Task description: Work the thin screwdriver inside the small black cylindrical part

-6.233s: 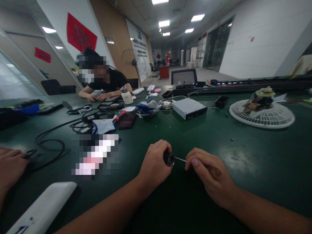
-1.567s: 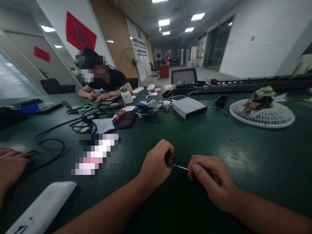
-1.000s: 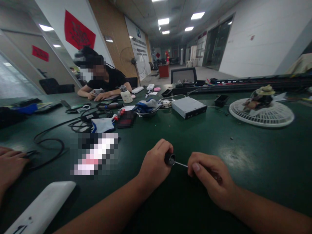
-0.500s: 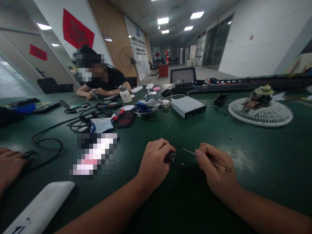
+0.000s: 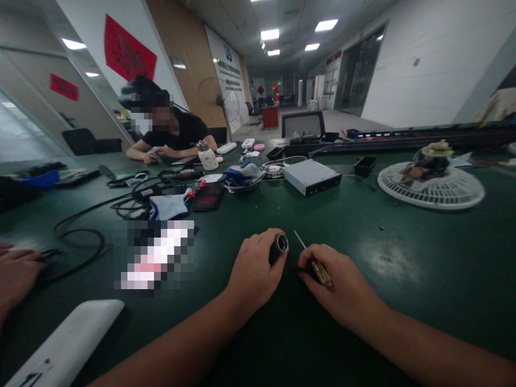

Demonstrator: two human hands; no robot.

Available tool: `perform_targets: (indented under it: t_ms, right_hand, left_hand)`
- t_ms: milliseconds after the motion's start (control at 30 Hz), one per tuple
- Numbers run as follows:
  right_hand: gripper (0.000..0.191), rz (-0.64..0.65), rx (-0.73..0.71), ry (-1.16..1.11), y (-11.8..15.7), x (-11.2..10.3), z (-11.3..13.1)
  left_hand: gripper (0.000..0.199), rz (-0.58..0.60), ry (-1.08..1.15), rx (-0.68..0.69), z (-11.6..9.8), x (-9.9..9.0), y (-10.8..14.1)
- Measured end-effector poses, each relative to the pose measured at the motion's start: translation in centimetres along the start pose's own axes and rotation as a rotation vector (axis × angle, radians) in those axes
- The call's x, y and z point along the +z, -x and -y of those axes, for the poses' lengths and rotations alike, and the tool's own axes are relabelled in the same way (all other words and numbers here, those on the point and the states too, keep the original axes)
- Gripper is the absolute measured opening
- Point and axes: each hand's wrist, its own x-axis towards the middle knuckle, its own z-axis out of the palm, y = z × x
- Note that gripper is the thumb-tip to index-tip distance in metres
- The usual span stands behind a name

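My left hand [image 5: 258, 266] is wrapped round a short black cylindrical part [image 5: 281, 244]. Its round open end, with a bright metallic rim, faces up and towards me. In my right hand [image 5: 336, 274] is a screwdriver [image 5: 322, 274] with a clear amber handle; its thin shaft points up and left, just right of the cylinder and apart from it. The thumb and index finger of that hand reach down to the green table top [image 5: 266, 333], where a small object in the shadow between them cannot be made out.
A grey disc drive [image 5: 312, 177] lies ahead, with a white fan grille [image 5: 431, 188] to its right. Black cables [image 5: 80, 231] and a white case [image 5: 68, 341] are on the left. Another person [image 5: 173, 129] sits across the table; someone's hand [image 5: 18, 274] rests at the left edge.
The cylinder has turned in my left hand so its open end now shows. My right hand has moved left and down to the small loose piece, and the screwdriver shaft has swung more upright.
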Motion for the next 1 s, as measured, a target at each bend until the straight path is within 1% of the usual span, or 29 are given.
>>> perform_targets:
  t_ms: [67,167,267,333,433,600,767,867,1000]
  right_hand:
    - [0.025,-0.045,0.013,-0.101,-0.02,-0.17,-0.18]
    - [0.021,-0.140,0.028,-0.274,-0.04,-0.27,-0.33]
    - [0.020,-0.199,0.024,-0.426,-0.06,-0.18,-0.32]
    - [0.019,-0.188,0.029,-0.480,-0.02,-0.11,-0.30]
    - [0.018,-0.157,0.041,-0.491,0.12,-0.08,-0.29]
    - [0.018,-0.171,0.039,-0.441,0.16,-0.08,-0.33]
    - [0.022,-0.108,0.118,-0.440,-0.10,-0.14,-0.40]
    - [0.023,-0.139,0.136,-0.498,-0.14,-0.12,-0.45]
    - [0.022,-0.181,0.160,-0.538,-0.10,-0.05,-0.49]
  left_hand:
    - [0.020,0.027,-0.012,-0.027,0.04,0.01,0.02]
    - [0.028,0.064,-0.002,-0.037,0.10,0.03,0.00]
    - [0.031,0.092,0.031,0.020,0.13,0.02,0.01]
    - [0.030,0.108,0.042,0.070,0.11,-0.01,0.04]
    - [0.025,0.134,0.042,0.133,0.07,-0.08,0.09]
    - [0.022,0.128,0.061,0.203,0.12,-0.13,0.05]
    - [0.023,0.109,0.075,0.276,0.26,-0.12,-0.05]
    - [0.020,0.091,0.084,0.314,0.25,-0.09,-0.07]
    - [0.020,0.054,0.089,0.300,0.14,-0.09,-0.01]
